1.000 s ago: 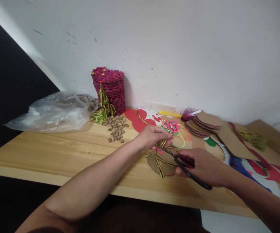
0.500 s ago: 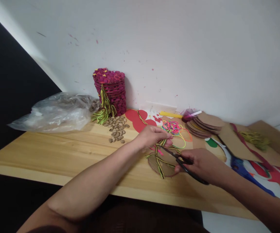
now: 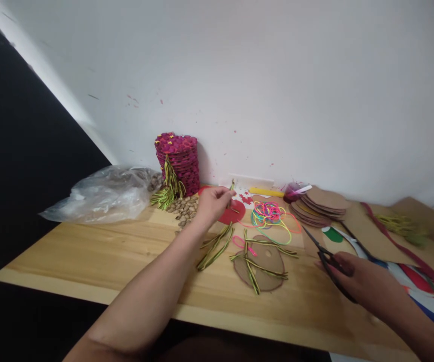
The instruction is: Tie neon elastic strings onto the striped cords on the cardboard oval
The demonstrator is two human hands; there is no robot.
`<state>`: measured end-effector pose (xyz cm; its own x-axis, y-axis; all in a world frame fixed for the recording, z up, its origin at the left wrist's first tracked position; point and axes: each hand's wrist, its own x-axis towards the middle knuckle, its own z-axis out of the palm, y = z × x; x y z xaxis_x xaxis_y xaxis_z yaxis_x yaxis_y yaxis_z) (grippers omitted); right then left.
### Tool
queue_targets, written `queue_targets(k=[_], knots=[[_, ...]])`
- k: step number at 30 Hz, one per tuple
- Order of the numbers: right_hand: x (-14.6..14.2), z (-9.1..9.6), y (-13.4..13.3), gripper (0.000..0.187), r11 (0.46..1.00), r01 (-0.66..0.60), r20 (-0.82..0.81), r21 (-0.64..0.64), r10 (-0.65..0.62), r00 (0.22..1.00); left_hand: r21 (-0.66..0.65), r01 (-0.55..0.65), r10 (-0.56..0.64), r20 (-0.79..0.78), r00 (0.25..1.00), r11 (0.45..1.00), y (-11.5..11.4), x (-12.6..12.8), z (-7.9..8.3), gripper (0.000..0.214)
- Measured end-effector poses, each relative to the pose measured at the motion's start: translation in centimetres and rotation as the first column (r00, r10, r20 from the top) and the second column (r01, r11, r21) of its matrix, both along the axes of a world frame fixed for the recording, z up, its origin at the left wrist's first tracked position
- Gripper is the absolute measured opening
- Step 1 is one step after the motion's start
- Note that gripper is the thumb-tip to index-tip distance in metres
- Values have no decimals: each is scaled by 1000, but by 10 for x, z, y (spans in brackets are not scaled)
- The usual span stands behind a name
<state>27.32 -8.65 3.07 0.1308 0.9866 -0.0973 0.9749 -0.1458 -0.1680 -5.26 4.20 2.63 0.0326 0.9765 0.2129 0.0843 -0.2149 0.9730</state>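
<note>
the right hand point(image 3: 358, 279) now has the scissors point(image 3: 320, 249) in its grip right of the cardboard disc point(image 3: 262, 255) — cutting seems paused; the left hand point(image 3: 214, 203) pinches striped cord point(image 3: 232, 184) beyond the disc.

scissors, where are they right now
In the head view, the scissors are right of centre, in the right hand, just below the stacked cardboard pieces.
</note>
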Motion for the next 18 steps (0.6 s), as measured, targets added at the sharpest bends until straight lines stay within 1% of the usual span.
queue_targets(k=[1,2,3,6,7,10,15,16,18], knots=[[7,-3,-3,38,1000,30,-5,-7,-30,1000,44,-87,93,-174,980,995,6,-8,-1,29],[13,-7,-5,35,998,63,-5,-16,-63,998,83,-153,173,-361,917,985,12,-17,-3,32],[18,-11,-6,33,995,94,5,-13,-94,996,89,-191,210,-432,877,978,16,-25,-4,31],[29,-22,-8,34,986,165,46,-24,-163,985,109,-251,269,-552,789,962,24,-41,-6,29],[32,-25,-8,35,987,161,51,6,-161,986,118,-263,281,-589,757,957,24,-44,-6,29],[35,-33,-7,34,984,178,62,32,-179,982,137,-279,293,-695,657,951,22,-43,-8,27],[35,-40,-7,30,980,192,41,49,-194,980,108,-260,232,-828,510,959,18,-34,-14,27],[35,-41,-7,29,979,191,37,65,-194,980,99,-251,214,-846,488,963,18,-32,-14,28],[37,-44,-8,26,978,139,23,156,-144,989,83,-232,182,-874,450,969,16,-30,-14,33]])
